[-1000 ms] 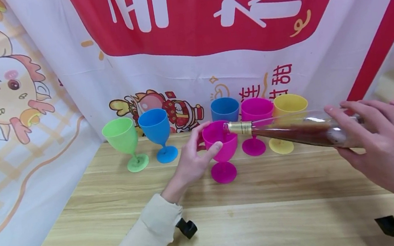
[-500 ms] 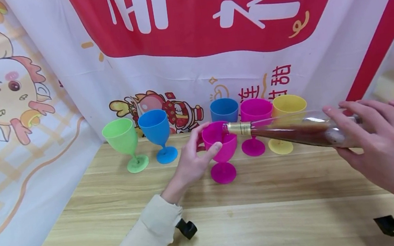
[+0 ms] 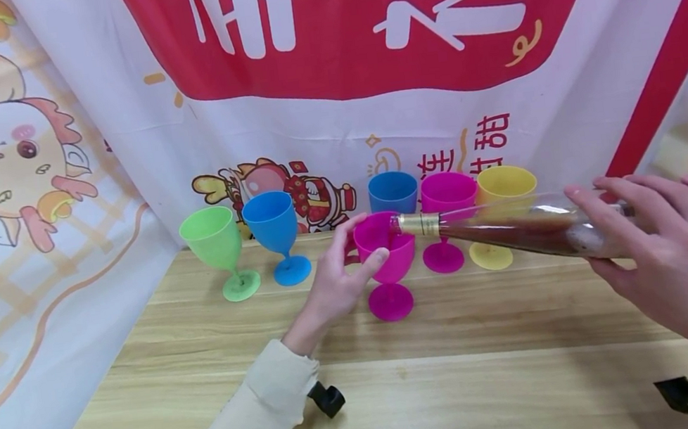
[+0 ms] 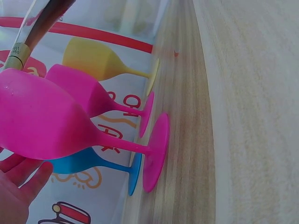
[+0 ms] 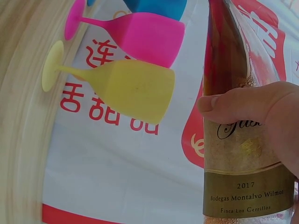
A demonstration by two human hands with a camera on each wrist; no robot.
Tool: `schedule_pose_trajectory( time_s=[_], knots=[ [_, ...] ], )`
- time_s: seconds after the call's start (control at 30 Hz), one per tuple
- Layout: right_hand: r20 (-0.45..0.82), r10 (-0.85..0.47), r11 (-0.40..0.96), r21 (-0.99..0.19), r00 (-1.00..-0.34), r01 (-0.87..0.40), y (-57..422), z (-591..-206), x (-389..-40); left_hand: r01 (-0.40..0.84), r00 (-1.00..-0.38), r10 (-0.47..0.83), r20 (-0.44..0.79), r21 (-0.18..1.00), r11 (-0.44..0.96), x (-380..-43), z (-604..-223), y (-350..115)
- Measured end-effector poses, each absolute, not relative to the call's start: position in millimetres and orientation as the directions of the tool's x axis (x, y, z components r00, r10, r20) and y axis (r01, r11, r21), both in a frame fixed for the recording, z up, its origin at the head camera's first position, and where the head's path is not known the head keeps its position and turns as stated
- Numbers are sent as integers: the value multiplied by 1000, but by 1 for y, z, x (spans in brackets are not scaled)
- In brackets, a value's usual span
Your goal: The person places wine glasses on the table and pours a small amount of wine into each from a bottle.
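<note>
My left hand [image 3: 337,282] holds a magenta goblet [image 3: 393,265] by its bowl, thumb on the near side and fingers reaching behind it. That goblet stands upright with its foot on the table, as the left wrist view also shows. My right hand [image 3: 687,260] grips a wine bottle [image 3: 511,227] round its body, tipped nearly level with the neck pointing left. The bottle's mouth lies over the goblet's rim, and reddish liquid runs into the bowl. In the right wrist view the thumb [image 5: 233,100] presses across the bottle's label [image 5: 247,186].
Behind stand a blue goblet [image 3: 392,191], another magenta goblet [image 3: 444,256] and a yellow goblet [image 3: 491,254]. To the left are a green goblet [image 3: 213,240] and a second blue goblet [image 3: 271,223]. A printed cloth [image 3: 308,123] hangs behind the wooden table [image 3: 402,392].
Both hands, the bottle and the goblet hold nearly the same positions. The reddish liquid at the bottle's mouth shows more plainly now.
</note>
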State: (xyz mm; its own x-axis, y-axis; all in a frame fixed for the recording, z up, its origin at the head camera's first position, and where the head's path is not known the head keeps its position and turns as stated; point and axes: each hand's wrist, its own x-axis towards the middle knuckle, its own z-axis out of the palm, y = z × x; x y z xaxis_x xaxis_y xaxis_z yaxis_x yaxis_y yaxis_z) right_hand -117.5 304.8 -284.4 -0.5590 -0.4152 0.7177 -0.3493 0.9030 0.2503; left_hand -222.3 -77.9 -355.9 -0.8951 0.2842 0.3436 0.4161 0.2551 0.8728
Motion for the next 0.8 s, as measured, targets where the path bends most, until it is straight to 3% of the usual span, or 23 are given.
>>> schedule_pose_trajectory(
  time_s=[0.43,0.67,0.8],
  knots=[
    [711,-431,896,263,-556,-358,306,-285,-117,404,-900,283,331,877,259,-223,-356,-77],
    [756,-427,888,246,-497,-389,306,-287,-120,410,-898,282,338,875,259,-223,-356,-77],
    [744,-428,890,247,-512,-384,306,-286,-120,411,-898,279,340,874,260,-223,-357,-77]
  ],
)
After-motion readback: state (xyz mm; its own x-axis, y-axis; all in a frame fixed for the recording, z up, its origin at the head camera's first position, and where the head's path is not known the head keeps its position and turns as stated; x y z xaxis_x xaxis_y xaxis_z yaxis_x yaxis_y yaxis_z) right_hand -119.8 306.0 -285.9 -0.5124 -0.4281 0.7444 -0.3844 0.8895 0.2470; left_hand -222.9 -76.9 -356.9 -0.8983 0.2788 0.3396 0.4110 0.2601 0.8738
